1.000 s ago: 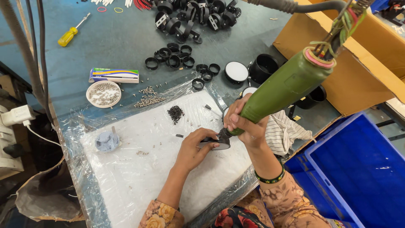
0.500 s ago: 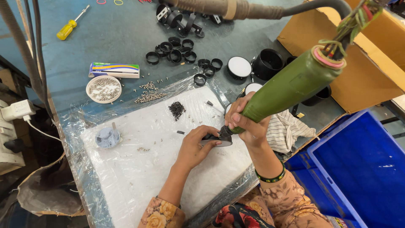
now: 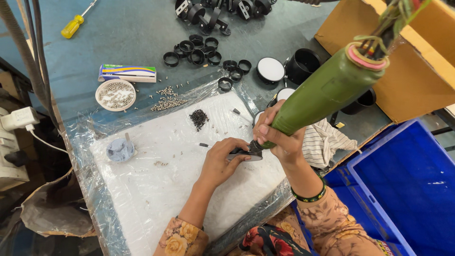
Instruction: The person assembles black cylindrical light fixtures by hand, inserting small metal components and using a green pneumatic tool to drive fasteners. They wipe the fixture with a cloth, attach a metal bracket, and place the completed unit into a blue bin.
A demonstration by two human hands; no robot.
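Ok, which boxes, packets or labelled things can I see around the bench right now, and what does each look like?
Small flat rectangular carton: on the blue-grey bench top, left of the black rings, above the round white dish of screws; white and blue with yellow and green stripes.
Large brown cardboard box: at the right edge of the bench, open, plain sides.
Blue plastic crate: lower right, below the bench, rectangular.
No screens or signs in view.

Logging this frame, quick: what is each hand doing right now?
Left hand: closed on a small dark part, pressing it to the white pad.
Right hand: closed around the green power screwdriver, tip on the part.
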